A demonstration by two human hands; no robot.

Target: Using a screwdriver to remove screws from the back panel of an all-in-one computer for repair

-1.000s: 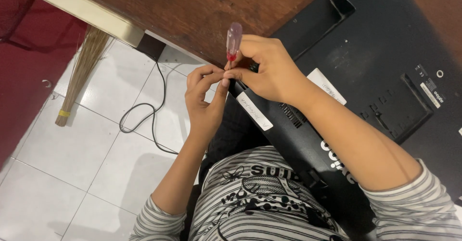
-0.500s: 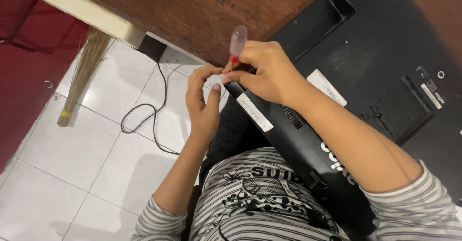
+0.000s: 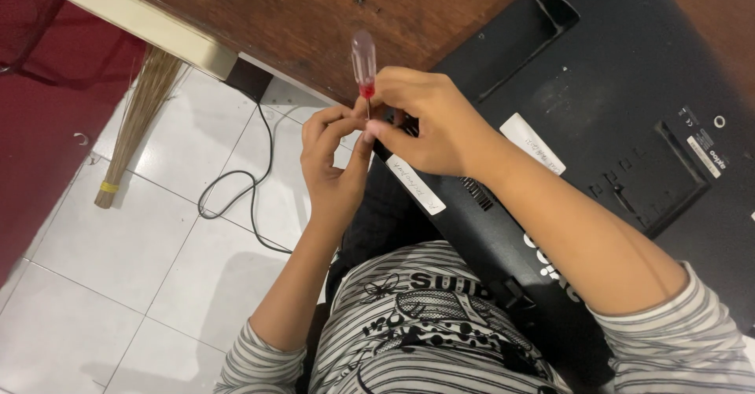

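Both hands meet at the near edge of the black monitor back (image 3: pixel 598 111). The right hand (image 3: pixel 429 123) pinches a small screwdriver (image 3: pixel 364 64), whose clear handle now stands nearly upright rather than leaning right as before. The left hand (image 3: pixel 334 158) curls its fingertips onto the thin shaft below. Two white oblong labels lie on the monitor: one (image 3: pixel 415 184) just under the hands, another (image 3: pixel 532 143) beside the right wrist. Farther out, a black cable (image 3: pixel 236 197) loops across white floor tiles (image 3: pixel 118 252).
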